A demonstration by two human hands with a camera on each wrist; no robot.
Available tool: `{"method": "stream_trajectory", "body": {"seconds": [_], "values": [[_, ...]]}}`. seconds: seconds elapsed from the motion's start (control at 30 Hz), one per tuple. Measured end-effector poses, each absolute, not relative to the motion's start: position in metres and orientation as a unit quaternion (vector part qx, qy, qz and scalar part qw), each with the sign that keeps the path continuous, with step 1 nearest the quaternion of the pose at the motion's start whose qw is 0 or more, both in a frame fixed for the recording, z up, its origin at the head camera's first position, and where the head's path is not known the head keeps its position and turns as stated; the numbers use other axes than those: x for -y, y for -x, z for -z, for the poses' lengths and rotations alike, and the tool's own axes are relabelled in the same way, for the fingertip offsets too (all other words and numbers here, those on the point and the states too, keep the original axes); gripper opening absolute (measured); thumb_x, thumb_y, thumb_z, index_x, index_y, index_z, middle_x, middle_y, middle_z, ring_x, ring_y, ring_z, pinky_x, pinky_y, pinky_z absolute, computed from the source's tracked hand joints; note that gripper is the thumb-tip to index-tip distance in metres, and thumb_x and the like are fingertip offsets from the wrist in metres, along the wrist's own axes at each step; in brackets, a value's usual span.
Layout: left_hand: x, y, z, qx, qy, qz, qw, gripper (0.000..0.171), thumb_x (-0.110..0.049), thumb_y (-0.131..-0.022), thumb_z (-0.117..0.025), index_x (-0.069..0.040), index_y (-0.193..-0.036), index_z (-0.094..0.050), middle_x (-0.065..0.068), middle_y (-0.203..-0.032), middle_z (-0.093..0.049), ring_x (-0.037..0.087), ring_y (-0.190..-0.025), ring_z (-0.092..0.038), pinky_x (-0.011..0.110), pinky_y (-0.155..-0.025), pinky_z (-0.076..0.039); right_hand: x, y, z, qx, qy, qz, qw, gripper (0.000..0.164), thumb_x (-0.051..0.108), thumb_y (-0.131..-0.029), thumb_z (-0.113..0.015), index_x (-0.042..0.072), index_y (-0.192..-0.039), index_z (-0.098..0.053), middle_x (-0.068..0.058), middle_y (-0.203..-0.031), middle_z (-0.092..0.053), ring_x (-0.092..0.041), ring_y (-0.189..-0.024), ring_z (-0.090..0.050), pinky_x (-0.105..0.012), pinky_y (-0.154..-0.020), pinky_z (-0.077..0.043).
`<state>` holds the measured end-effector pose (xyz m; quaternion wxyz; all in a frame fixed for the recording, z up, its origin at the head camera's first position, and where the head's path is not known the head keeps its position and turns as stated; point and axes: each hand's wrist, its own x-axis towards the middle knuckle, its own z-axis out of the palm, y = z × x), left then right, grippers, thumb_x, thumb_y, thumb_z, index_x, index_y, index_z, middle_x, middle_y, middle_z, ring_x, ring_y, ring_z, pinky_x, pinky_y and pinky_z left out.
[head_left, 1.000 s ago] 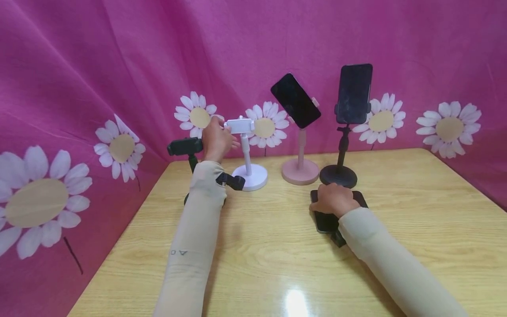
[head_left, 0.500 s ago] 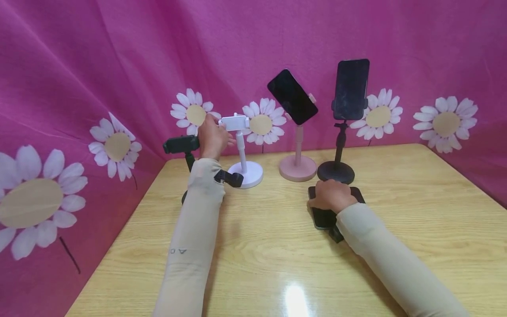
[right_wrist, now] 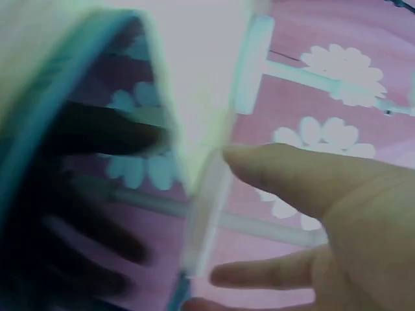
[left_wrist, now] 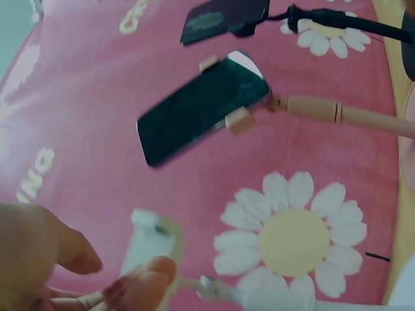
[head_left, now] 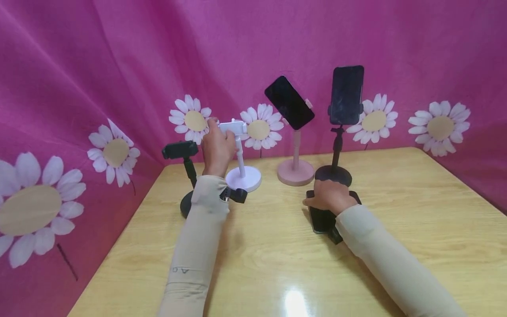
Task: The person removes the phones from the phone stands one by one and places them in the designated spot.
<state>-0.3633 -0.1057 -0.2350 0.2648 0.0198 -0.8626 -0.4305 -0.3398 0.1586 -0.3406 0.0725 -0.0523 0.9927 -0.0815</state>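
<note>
My left hand [head_left: 218,149] is at the left end of the small clamp [head_left: 233,128] on top of the white phone stand [head_left: 242,169]. In the left wrist view the thumb [left_wrist: 152,285] lies against this clamp's face, with other fingers behind. Over at the right, my right hand [head_left: 332,195] is over a dark phone [head_left: 321,221] lying flat on the table. Its fingers [right_wrist: 266,271] are extended apart in the right wrist view, and the glossy screen [right_wrist: 110,149] mirrors them. The hand covers part of the phone.
A pink stand [head_left: 295,171] holds a tilted phone [head_left: 290,102]. Beside it a black stand [head_left: 334,174] carries an upright phone [head_left: 347,95]. At the left stands another black stand [head_left: 190,169], its base partly behind my sleeve. A pink cloth with daisies hangs behind the table [head_left: 269,246].
My left hand's fingers have shifted at the white clamp, with the thumb now on its front side. The right hand stays over the lying phone. The head view has moved slightly.
</note>
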Motion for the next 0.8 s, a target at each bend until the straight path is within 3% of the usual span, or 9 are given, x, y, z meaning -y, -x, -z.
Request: {"method": "stream_trajectory", "body": {"seconds": [0.13,0.27,0.37,0.5,0.67,0.8], "values": [[0.092,0.354,0.236,0.85,0.065,0.405,0.331,0.044,-0.018,-0.097,-0.052,-0.008,-0.138,-0.043,0.009,-0.066,-0.058,0.02,-0.055,-0.057,0.028,-0.048,-0.046,-0.157,0.338,0.322,-0.988,0.073,0.138,-0.011,0.063,0.047,-0.084,-0.068,-0.003,-0.119,-0.053,-0.021,-0.103,-0.063,-0.034,-0.083,-0.06,-0.055,-0.072,-0.051],[0.071,0.353,0.234,0.821,0.135,0.449,0.327,0.036,-0.02,-0.098,-0.051,-0.008,-0.132,-0.051,0.006,-0.074,-0.064,0.015,-0.061,-0.065,0.025,-0.049,-0.048,-0.151,0.339,0.294,-0.971,0.1,0.192,-0.099,0.057,0.039,-0.086,-0.069,-0.002,-0.12,-0.049,-0.02,-0.101,-0.058,-0.034,-0.086,-0.057,-0.052,-0.075,-0.052],[0.055,0.359,0.233,0.808,0.144,0.501,0.275,0.036,-0.027,-0.1,-0.05,-0.009,-0.131,-0.052,0.007,-0.088,-0.068,0.016,-0.072,-0.07,0.026,-0.06,-0.053,-0.147,0.344,0.269,-0.958,0.108,0.217,-0.154,0.064,0.037,-0.087,-0.069,-0.002,-0.131,-0.043,-0.024,-0.112,-0.053,-0.039,-0.097,-0.056,-0.056,-0.084,-0.05],[0.036,0.373,0.233,0.803,0.125,0.556,0.173,0.05,-0.046,-0.101,-0.041,-0.013,-0.137,-0.048,0.009,-0.112,-0.067,0.02,-0.095,-0.069,0.031,-0.081,-0.054,-0.144,0.357,0.238,-0.943,0.102,0.24,-0.207,0.073,0.036,-0.088,-0.069,0.002,-0.144,-0.036,-0.028,-0.125,-0.049,-0.043,-0.109,-0.054,-0.06,-0.092,-0.046],[0.02,0.399,0.234,0.699,0.102,0.707,0.02,0.064,-0.054,-0.101,-0.031,-0.014,-0.151,-0.03,0.021,-0.142,-0.045,0.032,-0.127,-0.05,0.038,-0.104,-0.042,-0.144,0.379,0.213,-0.941,0.095,0.241,-0.219,0.076,0.034,-0.089,-0.067,0.003,-0.148,-0.03,-0.029,-0.129,-0.048,-0.044,-0.112,-0.051,-0.059,-0.096,-0.042],[0.01,0.417,0.238,0.594,0.085,0.799,-0.038,0.065,-0.053,-0.101,-0.029,-0.015,-0.154,-0.023,0.028,-0.15,-0.029,0.037,-0.137,-0.035,0.043,-0.11,-0.033,-0.141,0.395,0.202,-0.944,0.091,0.246,-0.202,0.071,0.033,-0.09,-0.065,0.001,-0.145,-0.032,-0.028,-0.126,-0.05,-0.043,-0.113,-0.051,-0.058,-0.096,-0.041]]}}
